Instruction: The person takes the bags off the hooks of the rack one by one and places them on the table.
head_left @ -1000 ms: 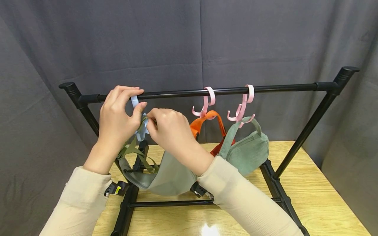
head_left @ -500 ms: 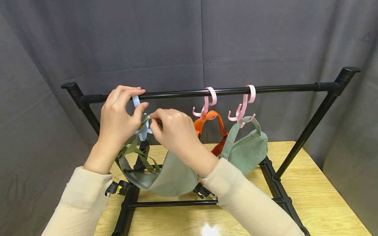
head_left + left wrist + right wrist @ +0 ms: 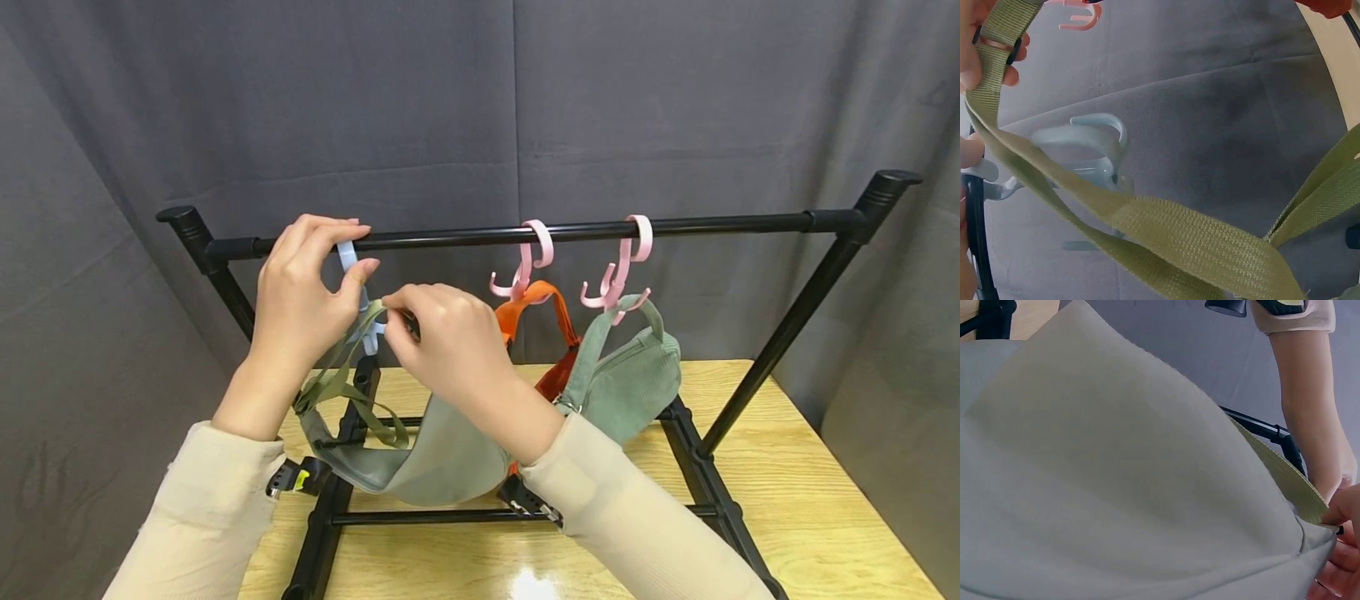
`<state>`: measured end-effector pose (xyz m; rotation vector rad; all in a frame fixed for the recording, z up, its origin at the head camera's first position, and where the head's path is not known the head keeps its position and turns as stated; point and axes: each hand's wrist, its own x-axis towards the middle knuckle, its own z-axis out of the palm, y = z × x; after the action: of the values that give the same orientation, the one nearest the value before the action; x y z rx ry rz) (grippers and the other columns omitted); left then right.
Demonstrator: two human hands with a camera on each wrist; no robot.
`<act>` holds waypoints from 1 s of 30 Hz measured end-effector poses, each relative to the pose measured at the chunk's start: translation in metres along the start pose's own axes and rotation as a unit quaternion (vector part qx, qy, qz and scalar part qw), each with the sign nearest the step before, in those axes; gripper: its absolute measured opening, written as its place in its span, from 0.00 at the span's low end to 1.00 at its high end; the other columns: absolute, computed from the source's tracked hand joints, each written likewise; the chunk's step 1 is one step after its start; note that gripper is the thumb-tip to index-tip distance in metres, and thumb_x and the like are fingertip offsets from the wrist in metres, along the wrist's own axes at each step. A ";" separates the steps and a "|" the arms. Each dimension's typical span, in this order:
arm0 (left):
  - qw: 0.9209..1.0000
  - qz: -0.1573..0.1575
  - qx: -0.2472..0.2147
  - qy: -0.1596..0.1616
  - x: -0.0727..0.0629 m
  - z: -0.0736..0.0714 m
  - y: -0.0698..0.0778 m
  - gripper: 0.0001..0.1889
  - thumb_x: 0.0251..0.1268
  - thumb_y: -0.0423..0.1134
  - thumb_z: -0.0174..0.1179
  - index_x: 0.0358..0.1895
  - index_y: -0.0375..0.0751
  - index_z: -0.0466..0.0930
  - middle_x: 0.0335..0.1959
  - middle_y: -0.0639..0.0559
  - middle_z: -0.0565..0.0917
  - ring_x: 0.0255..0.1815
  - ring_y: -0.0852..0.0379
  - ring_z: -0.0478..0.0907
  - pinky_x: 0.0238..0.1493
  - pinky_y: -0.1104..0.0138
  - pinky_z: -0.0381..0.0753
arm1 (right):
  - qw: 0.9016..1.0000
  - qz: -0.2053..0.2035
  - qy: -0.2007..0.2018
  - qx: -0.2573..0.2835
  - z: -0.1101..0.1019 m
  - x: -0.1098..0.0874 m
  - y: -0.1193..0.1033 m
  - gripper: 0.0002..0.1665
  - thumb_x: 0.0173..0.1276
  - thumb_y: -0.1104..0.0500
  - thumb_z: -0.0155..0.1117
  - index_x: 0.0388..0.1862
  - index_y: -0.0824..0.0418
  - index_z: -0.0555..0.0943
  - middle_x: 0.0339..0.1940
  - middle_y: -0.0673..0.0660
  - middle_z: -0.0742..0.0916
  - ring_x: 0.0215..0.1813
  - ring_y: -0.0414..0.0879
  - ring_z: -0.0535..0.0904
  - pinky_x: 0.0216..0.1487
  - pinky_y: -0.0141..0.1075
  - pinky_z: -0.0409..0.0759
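Note:
My left hand (image 3: 303, 296) is at the left end of the black rail (image 3: 442, 239), fingers over it and thumb against a light blue hook (image 3: 348, 256). Below and to the right, my right hand (image 3: 453, 333) pinches the olive strap (image 3: 1204, 234) of a grey-green bag (image 3: 461, 458). In the left wrist view the strap crosses in front of the blue hook's prongs. The bag sags beneath both hands, its smooth side filling much of the right wrist view. My right forearm hides part of it in the head view.
Two pink hooks, a nearer (image 3: 521, 271) and a farther right one (image 3: 618, 275), hang on the rail. An orange strap (image 3: 558, 304) and a green corduroy bag (image 3: 637, 379) hang from them. The black rack's feet (image 3: 723, 508) stand on a wooden table (image 3: 817, 500).
My right hand has shifted slightly right and down with the strap, which stands a little farther from the blue hook's stem. The bag sagged slightly lower. My left hand has stayed at the rail.

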<state>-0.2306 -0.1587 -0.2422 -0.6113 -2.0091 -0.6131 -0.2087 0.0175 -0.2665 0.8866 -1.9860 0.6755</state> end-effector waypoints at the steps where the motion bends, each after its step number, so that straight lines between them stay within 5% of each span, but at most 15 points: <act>1: 1.000 0.000 -0.001 0.000 0.000 0.000 0.000 0.18 0.60 0.31 0.70 0.54 0.37 0.83 0.52 0.42 0.81 0.54 0.42 0.76 0.52 0.50 0.75 | 1.000 -0.003 0.002 0.000 0.000 0.000 0.000 0.07 0.64 0.65 0.63 0.35 0.59 0.87 0.28 0.50 0.88 0.24 0.40 0.77 0.25 0.30 0.74; 30: 0.998 0.005 0.037 -0.050 0.005 -0.018 0.003 0.17 0.60 0.32 0.70 0.53 0.36 0.82 0.48 0.41 0.80 0.53 0.42 0.76 0.49 0.51 0.75 | 0.997 -0.072 0.004 -0.018 -0.017 -0.015 -0.011 0.08 0.64 0.64 0.62 0.38 0.59 0.88 0.32 0.48 0.89 0.29 0.40 0.82 0.32 0.31 0.79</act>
<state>-0.2199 -0.1674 -0.2292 -0.6174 -2.1101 -0.5081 -0.1860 0.0288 -0.2695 0.9931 -1.9007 0.5578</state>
